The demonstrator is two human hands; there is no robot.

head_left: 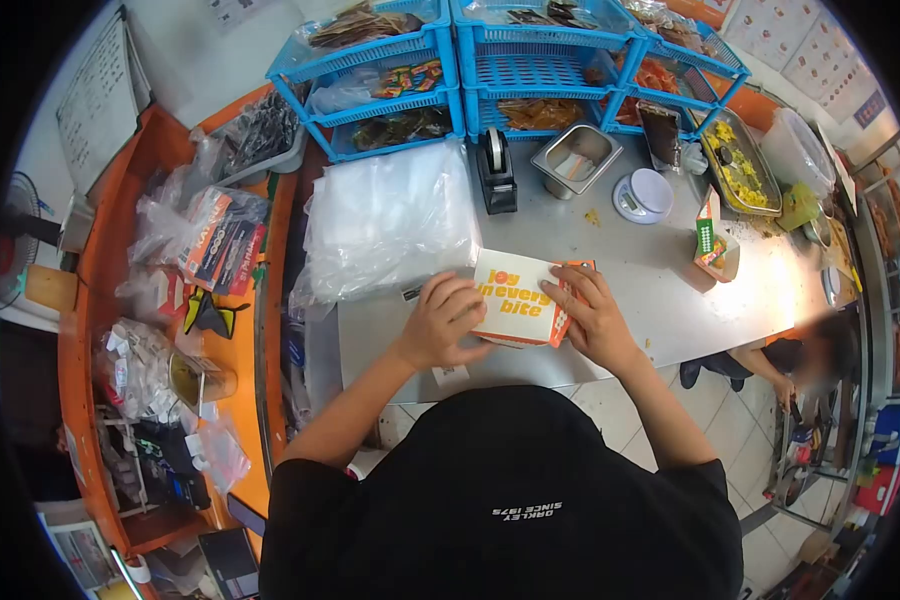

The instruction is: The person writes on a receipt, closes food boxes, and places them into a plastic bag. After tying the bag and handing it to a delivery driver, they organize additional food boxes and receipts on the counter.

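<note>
- Stainless-steel counter (650, 270) below stacked blue plastic baskets (540, 70): a white cardboard box with orange lettering (515, 298) lies flat near the front edge.
- My left hand (445, 322) presses open-palmed on the box's left side. My right hand (595, 318) lays extended fingers over its orange end, grasping nothing.
- Flattening the box shut looks like the step in hand; seating that end calls for even pressure.

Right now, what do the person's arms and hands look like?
The left hand and right hand are bare: no gloves, rings or watch show. The arms are bare up to the short black sleeves of a black T-shirt with small white lettering.
</note>
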